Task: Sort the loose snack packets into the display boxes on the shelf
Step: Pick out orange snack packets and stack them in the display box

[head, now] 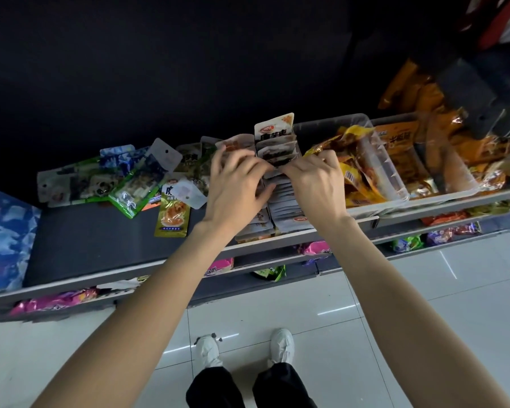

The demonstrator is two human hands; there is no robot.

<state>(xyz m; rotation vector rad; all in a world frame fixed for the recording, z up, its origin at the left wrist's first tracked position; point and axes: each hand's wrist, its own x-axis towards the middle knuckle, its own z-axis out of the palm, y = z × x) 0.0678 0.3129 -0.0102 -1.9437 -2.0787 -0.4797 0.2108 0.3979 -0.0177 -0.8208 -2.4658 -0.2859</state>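
Item: row of white snack packets [286,201], filed upright mid-shelf, just left of the clear display box [395,184]. Our left hand [236,187] and right hand [315,184] meet over the row, fingers curled into it; we judge both are pinching packets, though what exactly is hidden. Loose packets [124,178] lie heaped to the left on the grey shelf [80,248]. Risk: the leaning row could topple or spill forward if nudged.
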